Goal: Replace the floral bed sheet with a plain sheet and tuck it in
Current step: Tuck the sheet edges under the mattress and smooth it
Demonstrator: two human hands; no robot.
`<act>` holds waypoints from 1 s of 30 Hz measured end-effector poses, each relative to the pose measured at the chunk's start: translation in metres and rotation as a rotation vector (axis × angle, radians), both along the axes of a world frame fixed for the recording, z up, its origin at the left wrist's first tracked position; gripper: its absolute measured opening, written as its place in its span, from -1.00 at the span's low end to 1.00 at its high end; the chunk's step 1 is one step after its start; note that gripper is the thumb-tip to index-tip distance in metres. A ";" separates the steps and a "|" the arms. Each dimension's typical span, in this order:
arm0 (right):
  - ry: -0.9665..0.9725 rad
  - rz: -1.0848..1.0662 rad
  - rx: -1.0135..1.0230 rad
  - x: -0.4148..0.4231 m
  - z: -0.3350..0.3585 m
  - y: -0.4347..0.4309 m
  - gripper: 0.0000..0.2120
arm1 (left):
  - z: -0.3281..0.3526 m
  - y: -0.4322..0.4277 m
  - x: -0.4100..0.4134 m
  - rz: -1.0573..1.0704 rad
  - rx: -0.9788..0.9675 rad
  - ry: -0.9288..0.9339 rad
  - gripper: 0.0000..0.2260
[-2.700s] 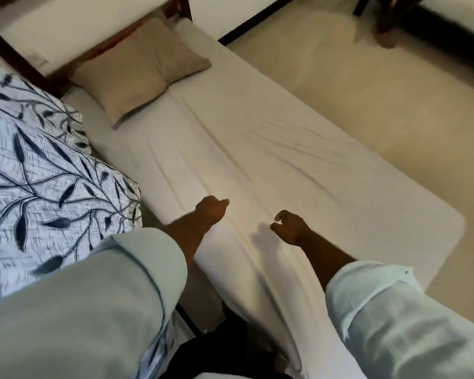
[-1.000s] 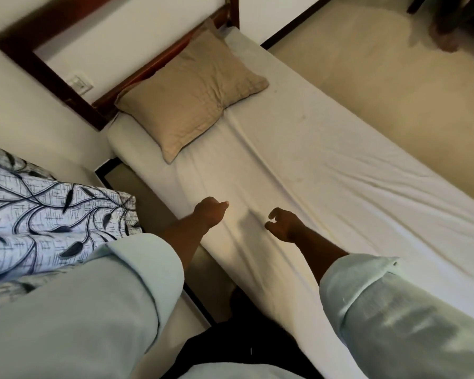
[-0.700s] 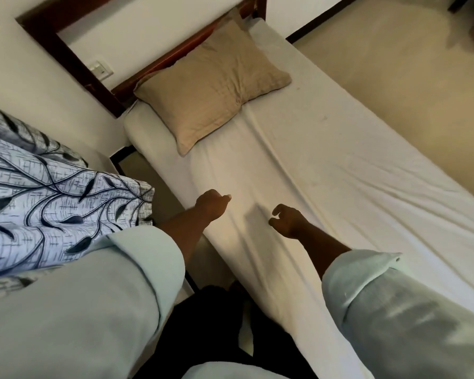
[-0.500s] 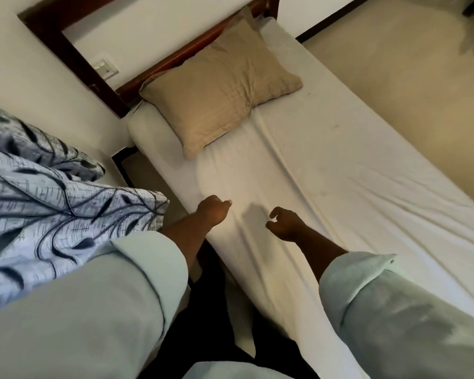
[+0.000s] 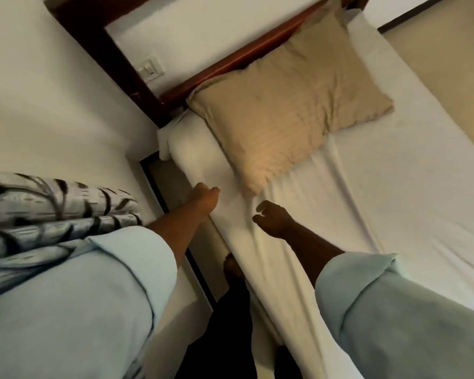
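A bedroom: a single bed [image 5: 394,187] with tan pillow [image 5: 288,105], wooden headboard [image 5: 230,61], wall switch [image 5: 150,70].

Dim, warm indoor light falls brightest on the tan rectangular fabric pillow [image 5: 285,105] and the plain white cotton sheet [image 5: 394,187] beneath it. The black-and-white leaf-patterned folded cloth [image 5: 52,212] is smeared by motion blur. Wide-angle distortion bends the dark wooden frame [image 5: 107,56] near the edges, and the lower centre sinks into deep shadow.

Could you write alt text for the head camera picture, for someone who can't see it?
Two hands, left and right, reach over a plain white sheet on a single bed. A tan pillow lies at its head; floral fabric sits at left.
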State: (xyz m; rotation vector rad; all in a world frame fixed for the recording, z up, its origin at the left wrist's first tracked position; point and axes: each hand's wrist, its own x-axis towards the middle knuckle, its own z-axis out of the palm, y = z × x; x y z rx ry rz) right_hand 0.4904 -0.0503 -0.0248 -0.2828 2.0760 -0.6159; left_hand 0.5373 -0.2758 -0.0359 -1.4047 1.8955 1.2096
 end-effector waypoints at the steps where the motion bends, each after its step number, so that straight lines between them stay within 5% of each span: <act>1: -0.001 0.017 -0.011 -0.003 -0.011 -0.020 -0.67 | -0.017 -0.023 -0.004 0.024 0.001 -0.001 -0.49; 10: 0.065 0.122 -0.056 -0.032 -0.083 -0.123 -0.68 | -0.100 -0.108 -0.032 0.089 -0.005 -0.005 -0.49; 15: 0.156 0.204 -0.048 -0.057 -0.113 -0.178 -0.45 | -0.143 -0.133 -0.043 0.272 0.026 -0.003 -0.42; 21: 0.359 0.253 0.073 -0.080 -0.132 -0.225 -0.30 | -0.192 -0.158 -0.042 0.350 0.072 0.043 -0.01; 23: 0.395 0.366 0.137 -0.083 -0.136 -0.235 -0.24 | -0.182 -0.155 -0.043 0.283 0.035 0.098 -0.20; 26: 0.384 0.527 0.173 -0.086 -0.144 -0.247 -0.40 | -0.179 -0.154 -0.037 0.194 -0.134 0.201 -0.67; 30: 0.393 0.591 0.118 -0.083 -0.144 -0.255 -0.61 | -0.187 -0.158 -0.024 0.097 -0.268 0.265 -0.77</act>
